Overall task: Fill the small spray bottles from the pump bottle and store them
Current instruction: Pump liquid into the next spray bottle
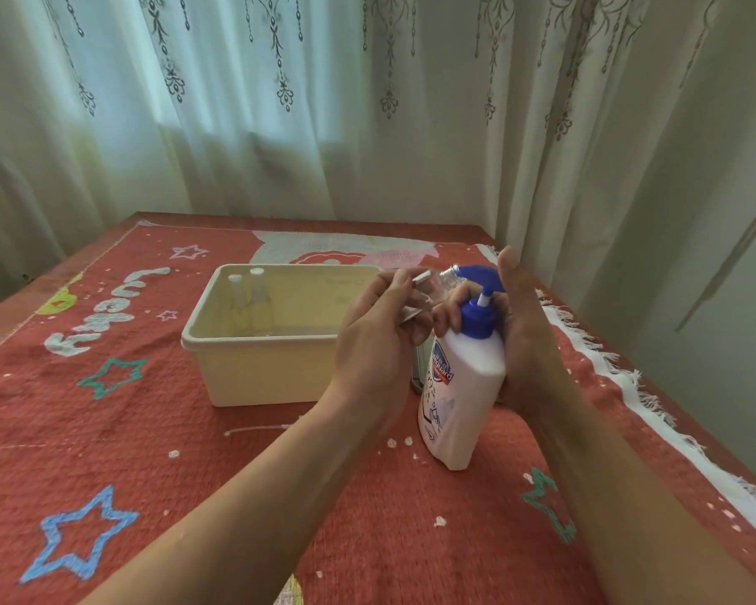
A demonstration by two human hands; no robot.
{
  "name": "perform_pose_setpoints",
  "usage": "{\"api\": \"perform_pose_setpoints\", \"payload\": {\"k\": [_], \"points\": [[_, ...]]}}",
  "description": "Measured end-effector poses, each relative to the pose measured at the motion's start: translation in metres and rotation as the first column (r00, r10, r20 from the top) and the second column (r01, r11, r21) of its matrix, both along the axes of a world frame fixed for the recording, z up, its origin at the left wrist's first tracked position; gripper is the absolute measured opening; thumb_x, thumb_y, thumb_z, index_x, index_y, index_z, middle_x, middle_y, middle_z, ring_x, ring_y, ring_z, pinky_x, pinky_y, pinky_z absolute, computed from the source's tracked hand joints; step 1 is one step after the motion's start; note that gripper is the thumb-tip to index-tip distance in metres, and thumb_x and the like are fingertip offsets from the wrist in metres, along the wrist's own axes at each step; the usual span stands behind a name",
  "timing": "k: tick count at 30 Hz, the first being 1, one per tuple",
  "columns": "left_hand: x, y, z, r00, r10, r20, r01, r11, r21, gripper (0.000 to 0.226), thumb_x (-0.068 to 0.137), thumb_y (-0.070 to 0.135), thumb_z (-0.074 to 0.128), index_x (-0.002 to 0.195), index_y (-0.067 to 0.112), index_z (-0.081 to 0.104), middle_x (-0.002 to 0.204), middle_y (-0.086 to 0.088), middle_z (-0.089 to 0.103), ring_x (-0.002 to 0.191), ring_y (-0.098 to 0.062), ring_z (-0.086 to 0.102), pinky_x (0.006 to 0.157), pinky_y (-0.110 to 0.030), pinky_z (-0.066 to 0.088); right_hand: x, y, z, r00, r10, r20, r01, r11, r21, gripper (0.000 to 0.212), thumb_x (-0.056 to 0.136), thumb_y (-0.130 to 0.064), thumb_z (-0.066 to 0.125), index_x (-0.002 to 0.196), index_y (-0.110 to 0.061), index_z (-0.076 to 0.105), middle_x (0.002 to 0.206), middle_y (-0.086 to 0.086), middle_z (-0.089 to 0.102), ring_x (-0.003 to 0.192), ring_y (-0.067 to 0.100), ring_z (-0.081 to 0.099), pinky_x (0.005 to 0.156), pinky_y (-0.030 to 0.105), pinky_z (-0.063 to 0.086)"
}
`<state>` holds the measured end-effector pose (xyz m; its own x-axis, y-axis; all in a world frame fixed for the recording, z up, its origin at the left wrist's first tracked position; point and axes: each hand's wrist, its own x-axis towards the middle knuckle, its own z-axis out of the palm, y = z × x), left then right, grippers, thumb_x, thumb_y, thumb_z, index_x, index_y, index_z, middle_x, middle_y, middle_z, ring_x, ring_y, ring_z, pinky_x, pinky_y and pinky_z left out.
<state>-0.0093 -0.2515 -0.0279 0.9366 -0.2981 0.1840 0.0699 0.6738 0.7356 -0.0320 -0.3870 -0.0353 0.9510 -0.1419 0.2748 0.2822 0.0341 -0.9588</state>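
Pump bottle (pixel 463 386), white with a blue pump head and a partly readable label, leans at right of centre with its top tipped toward the upper right; whether its base touches the red cloth (pixel 193 473) cannot be told. Right hand (pixel 529 342) grips it: the fingers curl round the neck just under the blue collar, the thumb sticks up beside the pump head, and the palm is mostly hidden behind the white body. Left hand (pixel 376 342) sits just left of the pump, fingers curled and pinching a small spray bottle (pixel 415 290) that is clear, blurred and half covered, so its cap and fill level are hard to make out. Behind the pump head a clear glassy item (pixel 448 272) pokes out, too hidden to name, and a silvery shape (pixel 422 364) shows below the left hand beside the pump bottle, likewise unclear. Cream plastic tub (pixel 254 369) stands at frame centre, its right end covered by the left hand; two capped spray bottles (pixel 260 312) stand upright side by side in its far left corner. Pale patterned curtains (pixel 367 102) fill the upper half, and the star-printed cloth is cut off by the lower and side edges
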Motion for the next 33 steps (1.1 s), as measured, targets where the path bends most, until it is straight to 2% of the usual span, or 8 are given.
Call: {"api": "perform_pose_setpoints", "payload": {"k": [3,6,14,21,25,28,30,33], "points": [[0.0,0.0,-0.004,1.0,-0.014,0.004,0.014,1.0,0.004,0.022,0.102,0.008,0.046,0.093,0.005,0.066,0.069,-0.004,0.063,0.059,-0.014,0.053,0.063,-0.028,0.035,-0.002,0.0,0.001,1.0,-0.015,0.014,0.015,1.0,0.001,0.059,0.091,-0.061,0.047,0.061,-0.012,0.06,0.073,0.014,0.062,0.068,0.024,0.058,0.073,0.04,0.046],[0.001,0.0,-0.008,0.999,-0.033,0.012,0.033,0.999,0.018,0.02,0.102,0.01,0.046,0.096,0.003,0.063,0.072,-0.007,0.064,0.063,-0.017,0.053,0.062,-0.027,0.035,-0.003,0.003,0.002,1.0,-0.001,0.019,0.0,0.999,0.046,0.051,0.093,-0.046,0.043,0.058,-0.012,0.061,0.069,0.013,0.062,0.065,0.023,0.057,0.07,0.038,0.045],[0.001,0.002,0.0,1.0,-0.009,0.013,0.009,1.0,-0.005,0.02,0.102,0.008,0.047,0.097,0.002,0.065,0.072,-0.005,0.062,0.061,-0.017,0.055,0.066,-0.031,0.037,-0.001,0.001,0.001,1.0,-0.001,-0.011,0.001,1.0,0.003,0.076,0.071,-0.088,0.056,0.063,-0.013,0.062,0.077,0.016,0.063,0.075,0.027,0.058,0.084,0.043,0.048],[0.003,-0.002,-0.009,0.999,-0.023,0.025,0.024,1.0,-0.007,0.02,0.102,0.009,0.045,0.098,0.0,0.063,0.072,-0.012,0.061,0.066,-0.023,0.051,0.067,-0.033,0.034,-0.004,0.005,0.003,0.999,-0.005,0.046,0.003,0.999,0.049,0.052,0.095,-0.047,0.04,0.057,-0.018,0.062,0.064,0.007,0.061,0.063,0.022,0.057,0.07,0.039,0.043],[0.002,-0.001,-0.003,1.0,-0.014,-0.003,0.014,1.0,-0.019,0.019,0.102,0.006,0.045,0.096,0.001,0.063,0.069,-0.005,0.063,0.057,-0.017,0.053,0.064,-0.03,0.033,-0.003,0.003,0.001,0.999,-0.01,0.03,0.01,1.0,0.023,0.062,0.09,-0.066,0.05,0.06,-0.012,0.061,0.071,0.014,0.062,0.07,0.026,0.057,0.077,0.042,0.046],[0.001,0.001,0.001,1.0,-0.017,0.005,0.017,1.0,-0.016,0.021,0.102,0.007,0.045,0.095,0.003,0.065,0.068,-0.003,0.063,0.052,-0.013,0.054,0.06,-0.027,0.034,-0.002,0.003,0.001,1.0,0.005,0.005,-0.005,1.0,0.015,0.077,0.068,-0.089,0.059,0.061,-0.012,0.061,0.075,0.016,0.063,0.075,0.027,0.06,0.084,0.041,0.05],[0.001,0.002,0.002,1.0,-0.017,0.006,0.017,1.0,-0.011,0.021,0.102,0.008,0.045,0.096,0.003,0.065,0.069,-0.003,0.062,0.053,-0.013,0.054,0.061,-0.027,0.036,-0.002,0.003,0.002,1.0,-0.006,0.002,0.006,1.0,0.002,0.077,0.068,-0.089,0.059,0.062,-0.012,0.061,0.075,0.017,0.063,0.075,0.027,0.061,0.083,0.041,0.051],[0.0,0.001,-0.001,1.0,-0.024,0.0,0.024,1.0,-0.016,0.021,0.102,0.007,0.045,0.096,0.003,0.065,0.071,-0.005,0.063,0.057,-0.015,0.055,0.064,-0.029,0.035,-0.003,0.002,0.002,1.0,-0.008,0.006,0.008,1.0,0.009,0.061,0.087,-0.066,0.05,0.061,-0.013,0.061,0.074,0.015,0.063,0.069,0.024,0.059,0.075,0.039,0.048]]}}
